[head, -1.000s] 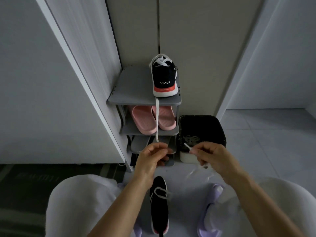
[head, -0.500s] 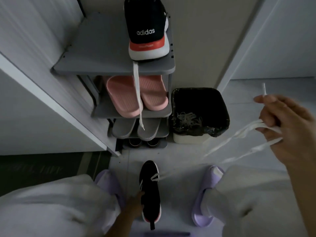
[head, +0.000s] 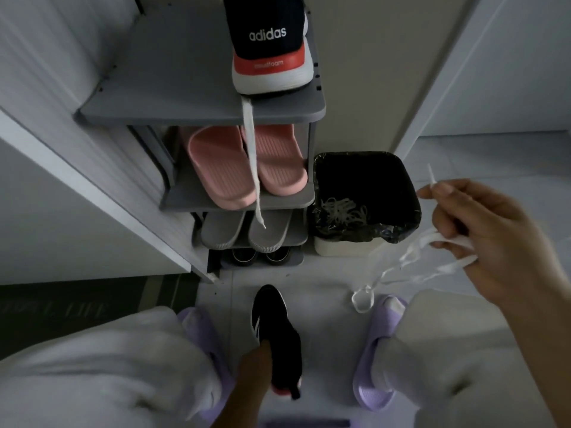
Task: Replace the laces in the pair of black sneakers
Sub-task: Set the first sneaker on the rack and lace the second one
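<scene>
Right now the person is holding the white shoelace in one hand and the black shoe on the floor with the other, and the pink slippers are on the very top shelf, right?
Almost. The pink slippers sit on the second shelf, not the top; the head view shows this. The right hand does hold the white shoelace, and the left hand holds the black shoe on the floor.

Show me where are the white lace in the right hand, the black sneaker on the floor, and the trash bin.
white lace (head: 411, 257), head view, blurred middle strand.
black sneaker on the floor (head: 270, 307), head view, toe part.
trash bin (head: 340, 248), head view, white front wall.
</scene>
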